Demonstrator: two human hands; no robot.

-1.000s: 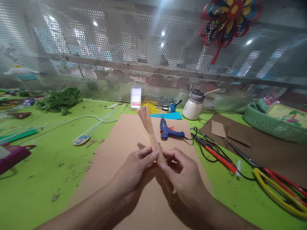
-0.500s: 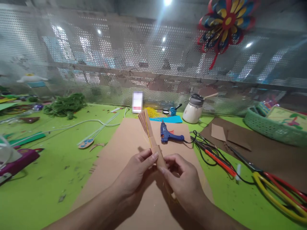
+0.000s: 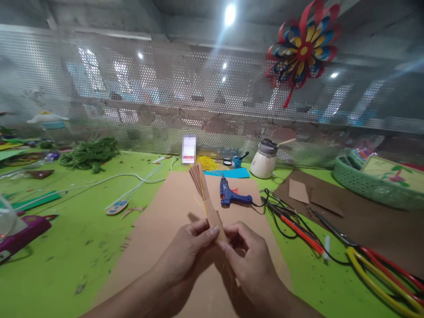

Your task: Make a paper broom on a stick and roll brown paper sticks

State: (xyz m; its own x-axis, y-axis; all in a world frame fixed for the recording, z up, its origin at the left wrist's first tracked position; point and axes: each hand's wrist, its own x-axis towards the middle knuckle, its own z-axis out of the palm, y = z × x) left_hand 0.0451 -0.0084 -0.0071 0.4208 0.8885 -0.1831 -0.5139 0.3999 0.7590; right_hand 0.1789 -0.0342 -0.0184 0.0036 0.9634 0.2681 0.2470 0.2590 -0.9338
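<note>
Between my hands is a bundle of brown paper strips (image 3: 198, 179), fanned out at its far end and bound with a brown paper band (image 3: 214, 219). A thin yellow strand runs along it. My left hand (image 3: 195, 242) pinches the band from the left, thumb on top. On the right side, my right hand (image 3: 247, 251) holds the lower part of the bundle between thumb and fingers. The near end is partly hidden by my right hand. Both hands are above a large brown paper sheet (image 3: 179, 194). Just beyond them lies a blue glue gun (image 3: 233, 194).
A black cord, an orange-handled tool (image 3: 303, 234) and large scissors (image 3: 371, 265) lie right. A white jar (image 3: 264, 161), lit phone-like screen (image 3: 189, 150) and yellow strands (image 3: 208, 163) stand behind. Green basket (image 3: 371, 183) is far right; green yarn (image 3: 91, 152) and purple tool (image 3: 24, 234) are left.
The camera has tilted up a little, so everything sits lower in view. Both hands keep nearly the same grip on the paper bundle.
</note>
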